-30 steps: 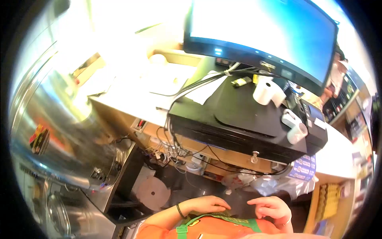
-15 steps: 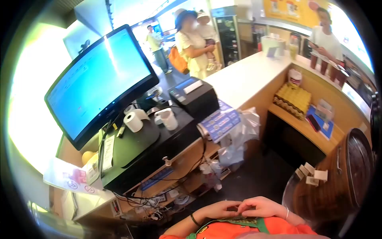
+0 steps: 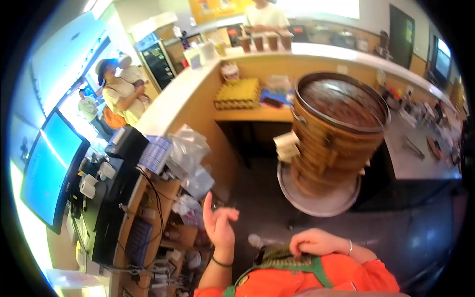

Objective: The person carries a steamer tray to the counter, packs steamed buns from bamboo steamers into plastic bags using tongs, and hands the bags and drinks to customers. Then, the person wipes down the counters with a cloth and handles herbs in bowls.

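My left hand (image 3: 219, 225) is raised in front of me with the index finger stretched out and the other fingers partly bent. Nothing is in it, and beyond it hang clear plastic bags (image 3: 190, 151) at the counter's side. Close to my waist is my right hand (image 3: 312, 241), its fingers loosely bent toward the green-strapped apron (image 3: 284, 255). No object shows in that hand. Ahead to the right, a large brown wooden barrel (image 3: 329, 143) with a dark, glossy top stands on a round metal base (image 3: 316, 203). Pale blocks (image 3: 287, 146) are attached to its side.
At left are a monitor (image 3: 52, 166), a black printer (image 3: 126, 143) and cluttered, cabled shelves. A yellow tray stack (image 3: 237, 94) and a phone (image 3: 271, 102) sit on the wooden shelf. Dark drinks (image 3: 258, 42) line the counter. A person (image 3: 267, 17) stands behind them; others are at left.
My view has swung right, bringing the barrel toward the middle and the monitor to the left edge. My hands, previously together at my waist, have parted; the left has risen with its index finger extended.
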Action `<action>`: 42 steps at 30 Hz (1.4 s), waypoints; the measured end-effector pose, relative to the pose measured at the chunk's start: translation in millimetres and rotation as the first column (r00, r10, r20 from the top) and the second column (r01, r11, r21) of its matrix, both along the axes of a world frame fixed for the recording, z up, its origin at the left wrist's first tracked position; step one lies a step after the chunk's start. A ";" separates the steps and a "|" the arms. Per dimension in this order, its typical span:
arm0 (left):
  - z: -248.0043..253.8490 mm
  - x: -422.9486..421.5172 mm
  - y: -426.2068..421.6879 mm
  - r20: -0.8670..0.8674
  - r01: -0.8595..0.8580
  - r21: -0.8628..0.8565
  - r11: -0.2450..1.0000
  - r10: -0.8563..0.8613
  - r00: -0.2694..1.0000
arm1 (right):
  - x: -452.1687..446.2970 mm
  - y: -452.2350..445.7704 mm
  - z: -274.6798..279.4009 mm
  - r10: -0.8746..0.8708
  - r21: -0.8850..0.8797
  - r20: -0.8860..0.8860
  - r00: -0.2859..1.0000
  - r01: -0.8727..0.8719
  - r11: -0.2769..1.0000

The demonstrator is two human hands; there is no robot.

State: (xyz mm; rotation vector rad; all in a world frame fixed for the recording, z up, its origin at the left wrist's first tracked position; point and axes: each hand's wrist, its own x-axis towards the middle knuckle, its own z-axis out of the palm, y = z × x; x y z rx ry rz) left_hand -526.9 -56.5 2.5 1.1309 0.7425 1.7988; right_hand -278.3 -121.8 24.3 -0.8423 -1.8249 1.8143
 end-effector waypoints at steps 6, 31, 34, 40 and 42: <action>-17.6 141.7 -53.8 -0.683 0.543 -0.088 0.835 -0.448 0.577 | 79.2 -117.7 -7.6 -0.420 -0.036 -0.032 0.907 0.419 0.907; -122.1 342.0 19.8 -0.789 0.887 -0.411 0.209 -0.569 -0.231 | 242.6 -39.0 -65.6 -0.386 -0.028 -0.002 0.922 0.386 0.922; -131.1 366.6 29.7 -0.805 0.847 -0.485 0.215 -0.488 -0.337 | 276.7 -36.8 -62.1 -0.498 0.010 0.118 0.859 0.501 0.866; -126.4 489.9 35.7 -0.863 0.882 -0.459 0.109 -0.290 -0.414 | 351.3 -102.4 -73.9 -0.692 -0.148 0.350 0.631 0.767 0.625; -129.7 549.6 30.1 -0.921 0.930 -0.360 0.077 -0.193 -0.340 | 374.9 -134.8 -76.7 -0.831 -0.035 0.325 0.451 0.884 0.466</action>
